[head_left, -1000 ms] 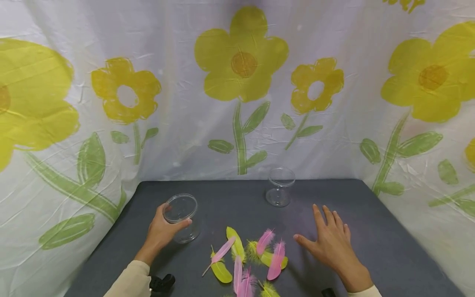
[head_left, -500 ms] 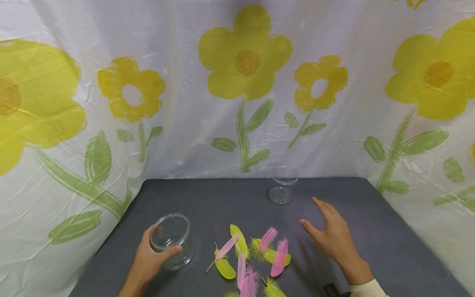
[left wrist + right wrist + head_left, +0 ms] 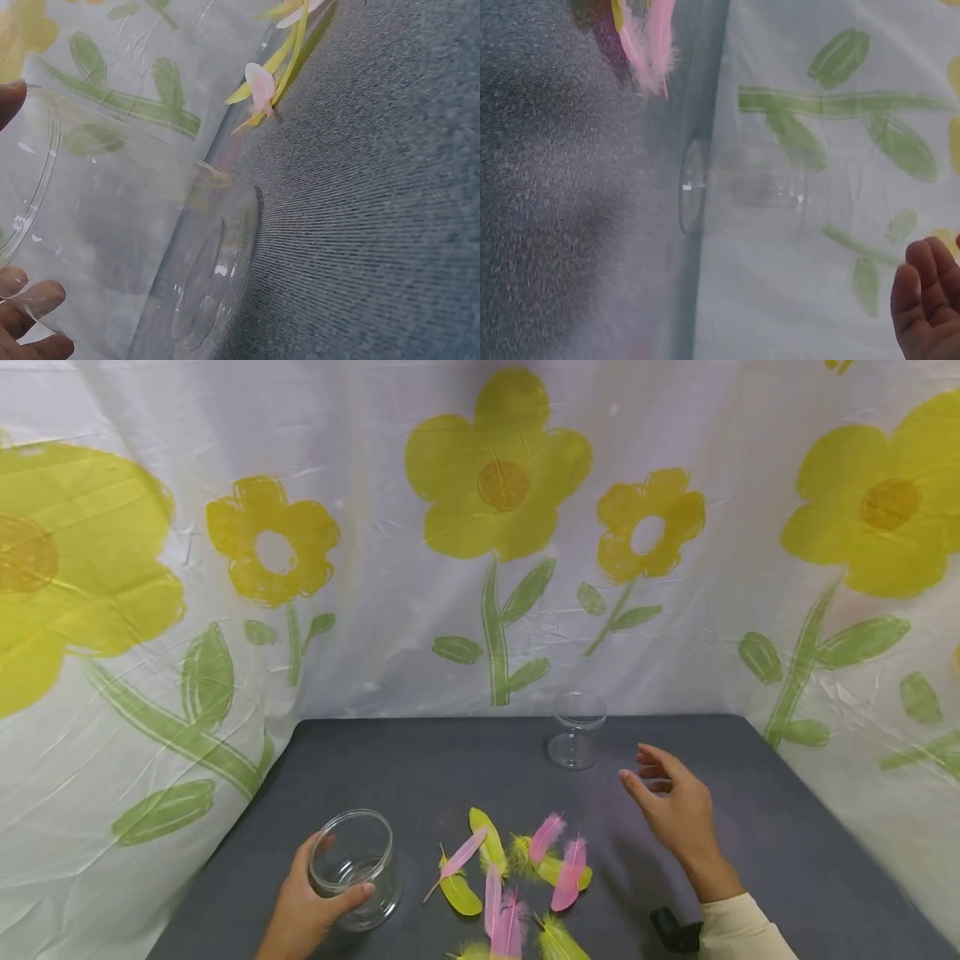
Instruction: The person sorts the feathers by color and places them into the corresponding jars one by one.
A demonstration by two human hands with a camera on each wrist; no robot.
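My left hand grips a clear plastic jar near its rim, thumb on the near side. The left wrist view shows the jar with its base at the dark cloth and fingertips on its wall. Nothing is visible inside it. My right hand hovers over the right of the table, fingers loosely bent and holding nothing. Between the hands lie pink feathers and yellow-green feathers, several of each, some overlapping. A second clear jar stands upright at the back, beyond the right hand.
The dark cloth-covered table ends at a white curtain printed with yellow flowers, which encloses the back and sides. A small black object shows beside the right sleeve.
My left hand has brought its jar nearer to me, down along the left side. The right hand's spread fingers have bent and turned inward. The feathers and back jar stay in place.
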